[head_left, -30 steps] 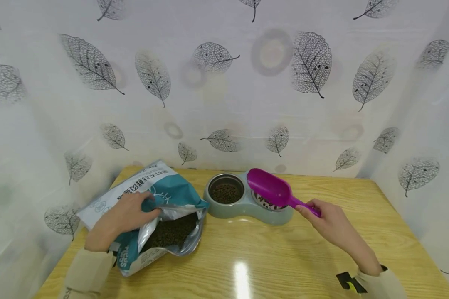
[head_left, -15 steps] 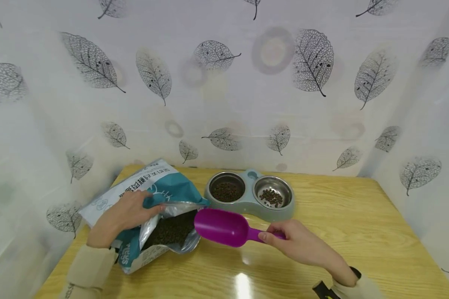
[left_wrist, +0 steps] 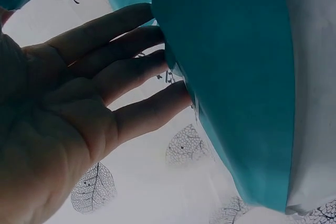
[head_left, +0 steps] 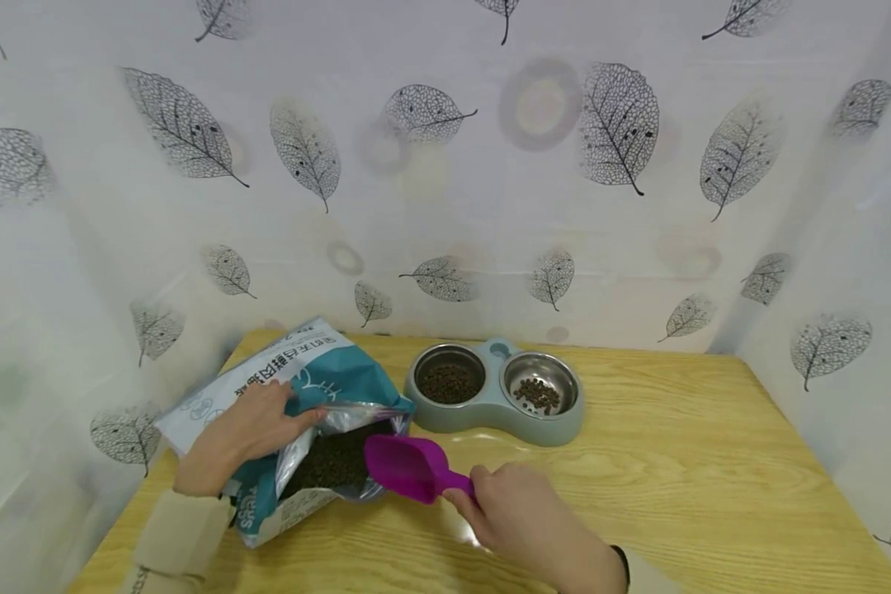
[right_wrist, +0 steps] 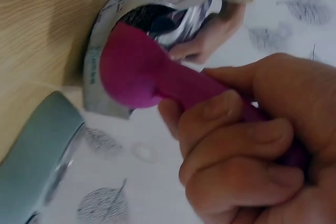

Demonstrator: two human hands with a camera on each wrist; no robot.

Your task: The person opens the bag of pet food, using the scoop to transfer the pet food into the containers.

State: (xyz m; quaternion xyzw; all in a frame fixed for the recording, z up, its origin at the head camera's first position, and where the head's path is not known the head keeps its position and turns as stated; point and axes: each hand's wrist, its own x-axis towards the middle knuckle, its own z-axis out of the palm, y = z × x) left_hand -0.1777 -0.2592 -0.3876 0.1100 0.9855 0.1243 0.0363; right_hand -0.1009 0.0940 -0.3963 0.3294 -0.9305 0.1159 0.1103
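Note:
A teal and white bag of pet food [head_left: 360, 371] lies on its side at the left, its mouth facing right and showing brown kibble [head_left: 334, 462]. My left hand [head_left: 263, 425] holds the bag's upper flap near the mouth; in the left wrist view its extended fingers [left_wrist: 142, 111] reach the teal edge. My right hand [head_left: 523, 516] grips a purple scoop [head_left: 404, 466] by its handle. The scoop's front end overlaps the right side of the bag's mouth. In the right wrist view, several fingers curl round the handle [right_wrist: 197, 85].
Behind the scoop stands a blue-grey double pet bowl [head_left: 493, 412]. Kibble covers the bottom of its left steel bowl [head_left: 449, 355], and a smaller heap lies in the right one [head_left: 542, 363]. A leaf-patterned curtain [head_left: 445, 206] borders the wooden table [head_left: 676, 462].
My right hand has carried the scoop from over the right bowl leftward and down to the bag's mouth, uncovering that bowl. The left hand has stayed at the flap.

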